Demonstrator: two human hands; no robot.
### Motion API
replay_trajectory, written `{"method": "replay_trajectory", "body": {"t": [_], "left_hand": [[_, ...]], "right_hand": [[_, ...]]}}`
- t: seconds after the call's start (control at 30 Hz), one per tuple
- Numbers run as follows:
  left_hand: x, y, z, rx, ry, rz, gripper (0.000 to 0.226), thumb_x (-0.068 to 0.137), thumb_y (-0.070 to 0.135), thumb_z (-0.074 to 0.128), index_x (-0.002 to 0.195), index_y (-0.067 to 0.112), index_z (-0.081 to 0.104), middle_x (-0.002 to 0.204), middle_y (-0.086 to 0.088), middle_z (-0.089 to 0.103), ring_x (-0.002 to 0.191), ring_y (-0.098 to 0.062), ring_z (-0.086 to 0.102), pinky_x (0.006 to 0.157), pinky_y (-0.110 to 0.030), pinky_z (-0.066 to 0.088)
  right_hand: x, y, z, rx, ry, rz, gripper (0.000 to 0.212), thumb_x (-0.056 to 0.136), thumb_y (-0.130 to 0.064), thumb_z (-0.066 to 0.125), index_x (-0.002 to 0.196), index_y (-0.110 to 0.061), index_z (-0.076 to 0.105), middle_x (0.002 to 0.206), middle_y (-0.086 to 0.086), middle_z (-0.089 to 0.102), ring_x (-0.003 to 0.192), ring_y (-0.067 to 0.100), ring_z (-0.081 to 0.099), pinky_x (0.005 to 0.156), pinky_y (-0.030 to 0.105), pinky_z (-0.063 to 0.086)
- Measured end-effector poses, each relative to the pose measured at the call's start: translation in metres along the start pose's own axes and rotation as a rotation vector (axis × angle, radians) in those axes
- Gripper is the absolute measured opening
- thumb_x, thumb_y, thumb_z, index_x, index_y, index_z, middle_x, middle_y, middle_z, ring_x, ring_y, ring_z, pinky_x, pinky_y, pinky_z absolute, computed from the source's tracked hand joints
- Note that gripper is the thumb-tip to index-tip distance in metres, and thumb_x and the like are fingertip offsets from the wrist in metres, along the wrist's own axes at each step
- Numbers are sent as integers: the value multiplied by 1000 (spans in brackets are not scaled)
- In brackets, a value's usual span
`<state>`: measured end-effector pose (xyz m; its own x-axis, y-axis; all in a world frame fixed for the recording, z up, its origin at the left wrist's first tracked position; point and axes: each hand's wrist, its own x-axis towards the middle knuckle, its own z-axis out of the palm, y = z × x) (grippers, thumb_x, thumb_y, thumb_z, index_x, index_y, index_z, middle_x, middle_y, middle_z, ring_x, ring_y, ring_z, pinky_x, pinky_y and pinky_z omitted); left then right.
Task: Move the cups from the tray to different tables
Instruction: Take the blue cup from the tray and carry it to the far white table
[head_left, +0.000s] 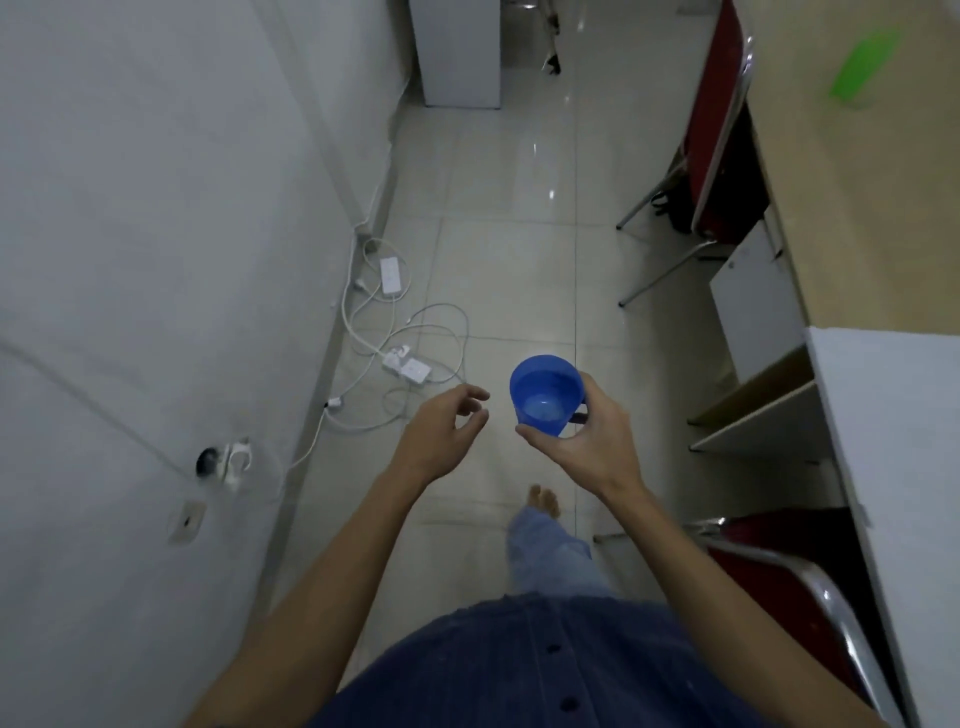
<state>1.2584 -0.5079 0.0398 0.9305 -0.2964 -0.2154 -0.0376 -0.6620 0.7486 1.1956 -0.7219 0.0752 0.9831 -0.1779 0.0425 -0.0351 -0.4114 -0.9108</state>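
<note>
Tables (852, 171) run along the right hand (587, 441) side, well apart from it. That hand is wrapped round the blue cup (545, 395), held upright over the floor. Left hand (447, 431) just beside it, loose and empty. Cup looks like light, stiff plastic, so gripping the wall works. Handle's mostly hidden, no tray visible.

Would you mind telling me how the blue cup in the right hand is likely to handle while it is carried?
The blue cup looks like thin plastic, so probably light and stiff. The right hand holds it alone, which suggests little weight. It appears upright and open-topped; whether it holds liquid is unclear, so tilting may spill.
</note>
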Motion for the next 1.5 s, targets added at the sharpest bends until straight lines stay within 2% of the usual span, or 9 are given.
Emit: {"method": "replay_trajectory", "body": {"t": [0.17, 0.33, 0.53, 0.77, 0.87, 1.03, 1.2, 1.33, 1.5], "left_hand": [[136, 45, -10, 2, -23, -2, 24, 102, 32, 62, 124, 25, 66, 110, 5, 74, 105, -10, 69, 95, -39, 58], [269, 70, -21, -35, 16, -9, 24, 101, 28, 63, 124, 23, 68, 117, 3, 72, 107, -12, 67, 94, -35, 56], [443, 85, -35, -23, -18, 23, 24, 101, 29, 63, 125, 25, 67, 119, 5, 70, 108, -11, 66, 89, -25, 50], [646, 114, -80, 58, -113, 60, 25, 103, 30, 62, 126, 24, 67, 120, 4, 70, 109, -11, 65, 92, -30, 54], [729, 127, -99, 52, -116, 66, 23, 102, 32, 63, 124, 27, 67, 116, 6, 71, 107, -9, 66, 90, -30, 53], [872, 147, -117, 24, -106, 64, 23, 101, 29, 64, 123, 27, 68, 114, 7, 72, 106, -8, 67, 87, -25, 49], [1032, 175, -131, -1, -54, 63, 23, 101, 28, 64, 123, 26, 69, 114, 7, 72, 106, -8, 67, 89, -26, 51], [1138, 201, -150, -30, -35, 33, 22, 101, 29, 64, 122, 27, 69, 112, 8, 73, 106, -6, 68, 90, -28, 53], [1258, 222, -178, -74, 34, -15, 21, 101, 29, 64, 121, 29, 69, 111, 11, 71, 105, -2, 67, 85, -19, 49]], "right_hand": [[138, 10, -39, -27, 8, 8, 77, 71, -44, 92, 137, -24, 57, 117, -23, 64, 106, -1, 63, 83, 15, 56], [274, 23, -67, -29, 24, 19, 79, 69, -41, 94, 137, -24, 57, 117, -32, 59, 107, -9, 60, 79, 8, 52], [442, 53, -81, -23, 83, 40, 74, 69, -38, 94, 132, -29, 58, 113, -29, 62, 103, -7, 62, 80, 9, 52], [637, 71, -93, -34, 128, 97, 77, 67, -44, 93, 134, -29, 58, 117, -25, 65, 104, 2, 65, 82, 22, 59], [719, 75, -99, -16, 149, 121, 73, 67, -38, 95, 131, -25, 62, 115, -19, 68, 101, 0, 66, 79, 20, 59], [860, 92, -111, -12, 165, 108, 76, 66, -41, 95, 131, -24, 61, 116, -15, 69, 102, 1, 66, 77, 14, 56], [1022, 113, -132, -20, 146, 49, 75, 67, -43, 94, 131, -25, 60, 116, -26, 63, 105, -6, 62, 79, 12, 55], [1144, 116, -154, -34, 89, 19, 76, 67, -41, 94, 133, -23, 60, 118, -19, 66, 105, -3, 63, 81, 18, 58], [1294, 113, -167, -31, 22, -35, 75, 69, -39, 94, 133, -24, 59, 118, -16, 67, 106, 2, 64, 82, 24, 60]]}}
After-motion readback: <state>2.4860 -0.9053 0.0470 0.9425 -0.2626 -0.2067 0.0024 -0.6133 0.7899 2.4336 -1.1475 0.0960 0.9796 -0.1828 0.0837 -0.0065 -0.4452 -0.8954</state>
